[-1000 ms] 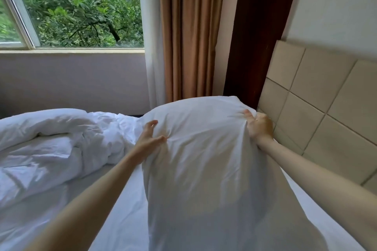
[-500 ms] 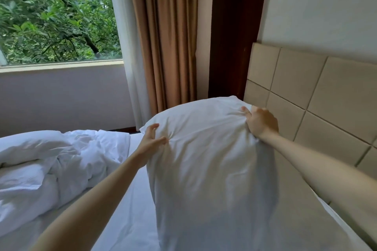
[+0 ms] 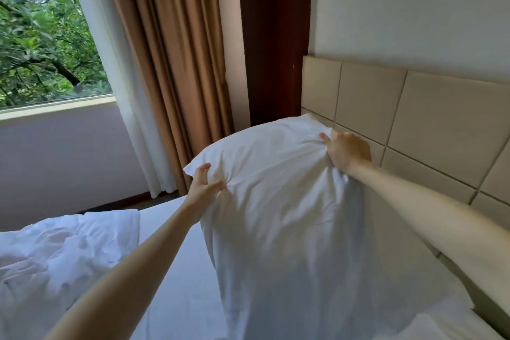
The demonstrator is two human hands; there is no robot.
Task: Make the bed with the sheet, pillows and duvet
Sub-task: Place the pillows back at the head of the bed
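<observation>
A large white pillow [image 3: 278, 201] stands on end on the white sheet [image 3: 176, 279], its far top corner close to the padded headboard. My left hand [image 3: 202, 188] pinches the pillow's cloth on its left side, with the fingers spread above the pinch. My right hand [image 3: 346, 152] grips a bunch of cloth at the pillow's top right. The crumpled white duvet [image 3: 55, 254] lies heaped on the left half of the bed. Another white shape [image 3: 452, 326] shows at the bottom right, too cut off to tell what it is.
A beige tiled headboard [image 3: 414, 124] runs along the right, under a pale wall. Tan curtains [image 3: 171, 63] and a dark wooden panel [image 3: 273, 36] stand behind the bed's far corner. A window [image 3: 41, 30] with trees outside is at the left.
The pillow has moved away from me toward the headboard's far corner, both hands still holding it. My view has turned right, so less of the window and duvet shows.
</observation>
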